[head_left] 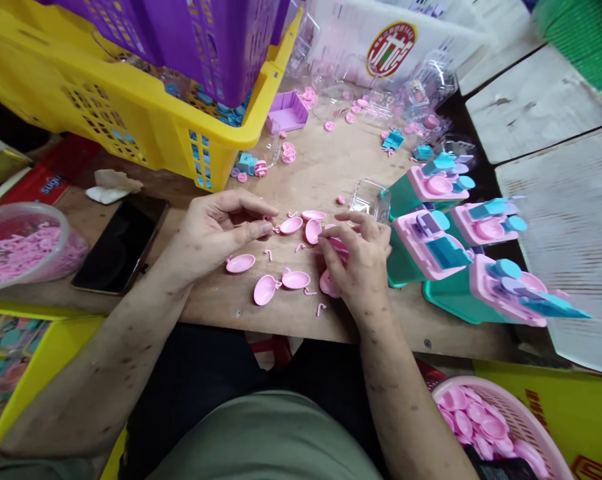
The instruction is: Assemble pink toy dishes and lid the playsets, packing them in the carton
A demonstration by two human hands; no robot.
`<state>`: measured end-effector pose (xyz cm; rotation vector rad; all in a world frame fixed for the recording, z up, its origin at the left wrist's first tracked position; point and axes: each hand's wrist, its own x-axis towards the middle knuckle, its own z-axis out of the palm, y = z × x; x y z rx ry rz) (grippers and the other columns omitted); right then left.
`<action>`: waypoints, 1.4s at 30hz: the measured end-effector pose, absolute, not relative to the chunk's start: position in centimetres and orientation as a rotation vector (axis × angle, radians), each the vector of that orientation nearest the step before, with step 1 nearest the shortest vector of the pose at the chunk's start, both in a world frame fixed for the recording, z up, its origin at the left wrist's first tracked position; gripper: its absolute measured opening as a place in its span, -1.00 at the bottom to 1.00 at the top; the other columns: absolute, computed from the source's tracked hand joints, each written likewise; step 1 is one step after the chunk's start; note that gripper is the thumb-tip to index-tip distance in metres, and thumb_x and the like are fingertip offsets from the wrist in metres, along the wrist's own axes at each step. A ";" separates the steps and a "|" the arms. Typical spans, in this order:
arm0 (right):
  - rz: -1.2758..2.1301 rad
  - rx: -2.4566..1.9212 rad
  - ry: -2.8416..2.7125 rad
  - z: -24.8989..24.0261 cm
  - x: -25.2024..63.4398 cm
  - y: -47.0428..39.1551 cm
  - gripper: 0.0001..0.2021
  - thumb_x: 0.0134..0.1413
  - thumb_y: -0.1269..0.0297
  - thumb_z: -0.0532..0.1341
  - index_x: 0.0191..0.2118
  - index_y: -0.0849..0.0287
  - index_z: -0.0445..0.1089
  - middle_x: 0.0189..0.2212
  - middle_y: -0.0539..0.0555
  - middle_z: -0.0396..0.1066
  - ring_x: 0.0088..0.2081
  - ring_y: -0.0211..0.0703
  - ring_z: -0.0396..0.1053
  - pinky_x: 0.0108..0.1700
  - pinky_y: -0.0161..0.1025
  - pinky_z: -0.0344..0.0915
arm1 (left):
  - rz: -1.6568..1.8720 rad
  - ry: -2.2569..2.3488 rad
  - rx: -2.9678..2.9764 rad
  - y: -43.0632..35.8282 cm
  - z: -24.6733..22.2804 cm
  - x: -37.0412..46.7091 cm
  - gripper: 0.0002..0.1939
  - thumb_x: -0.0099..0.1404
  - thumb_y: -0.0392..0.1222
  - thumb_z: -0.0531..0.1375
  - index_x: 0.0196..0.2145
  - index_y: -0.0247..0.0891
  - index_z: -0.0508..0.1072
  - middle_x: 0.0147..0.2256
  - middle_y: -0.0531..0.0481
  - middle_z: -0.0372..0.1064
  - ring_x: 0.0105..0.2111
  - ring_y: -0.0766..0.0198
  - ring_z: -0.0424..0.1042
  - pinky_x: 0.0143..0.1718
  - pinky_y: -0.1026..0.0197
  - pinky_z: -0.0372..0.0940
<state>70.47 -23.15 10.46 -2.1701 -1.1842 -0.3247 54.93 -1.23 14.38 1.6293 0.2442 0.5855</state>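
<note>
Several pink oval dishes lie on the wooden table, among them one at the left and one near the front. Small pink hooks are scattered between them. My left hand pinches something tiny, mostly hidden between thumb and fingertips, beside a pink dish. At the right, my right hand has its thumb and index finger at the edge of another pink dish, gripping it. More pink pieces show partly under that palm.
Teal containers with pink tops stand at the right. A yellow basket holds a purple one at back left. Nearer are a phone and a tub of pink hooks. A pink basket sits below right.
</note>
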 end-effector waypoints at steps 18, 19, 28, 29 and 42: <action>-0.274 -2.057 -1.266 12.0 70.5 -23.7 -0.90 0.47 0.21 0.42 -0.05 -0.13 0.75 -0.04 0.10 0.64 0.05 0.14 0.54 0.13 0.15 0.42 | 0.593 0.311 1.581 -1.4 14.6 54.9 -0.66 0.26 -0.01 0.62 -0.14 -0.25 0.73 -0.24 -0.07 0.69 -0.29 0.18 0.71 -0.17 0.18 0.67; -0.260 -1.990 -1.261 12.3 70.3 -23.8 -0.88 0.48 0.21 0.41 0.00 -0.13 0.74 -0.09 0.08 0.64 -0.01 0.08 0.57 0.09 0.10 0.48 | 0.590 0.309 1.557 -1.5 14.6 54.9 -0.63 0.24 0.01 0.63 -0.13 -0.26 0.72 -0.24 -0.07 0.69 -0.31 0.19 0.71 -0.18 0.18 0.68; 0.019 -1.686 -1.487 13.1 69.3 -23.2 -0.86 0.49 0.34 0.39 0.05 -0.01 0.59 0.05 0.10 0.72 0.06 0.01 0.71 0.08 -0.05 0.68 | 0.437 0.273 1.489 -2.2 14.9 54.7 -0.60 0.22 0.06 0.65 -0.20 -0.28 0.72 -0.24 -0.09 0.71 -0.28 0.13 0.75 -0.19 0.15 0.70; 0.020 -1.651 -1.575 13.1 69.4 -23.1 -0.81 0.51 0.42 0.33 0.09 -0.01 0.59 0.08 0.10 0.71 0.09 0.00 0.70 0.13 -0.03 0.66 | 0.411 0.251 1.499 -2.2 14.9 54.7 -0.64 0.23 0.02 0.64 -0.19 -0.27 0.73 -0.23 -0.08 0.72 -0.27 0.14 0.75 -0.17 0.16 0.70; -0.147 -1.648 -1.574 12.3 69.2 -23.2 -0.71 0.45 0.41 0.43 0.14 -0.11 0.59 -0.13 0.03 0.60 -0.17 -0.11 0.63 -0.12 -0.17 0.61 | 0.377 0.109 1.708 -2.2 14.7 54.7 -0.91 0.34 -0.25 0.53 -0.18 -0.20 0.79 -0.21 -0.04 0.75 -0.18 0.19 0.72 -0.05 0.24 0.62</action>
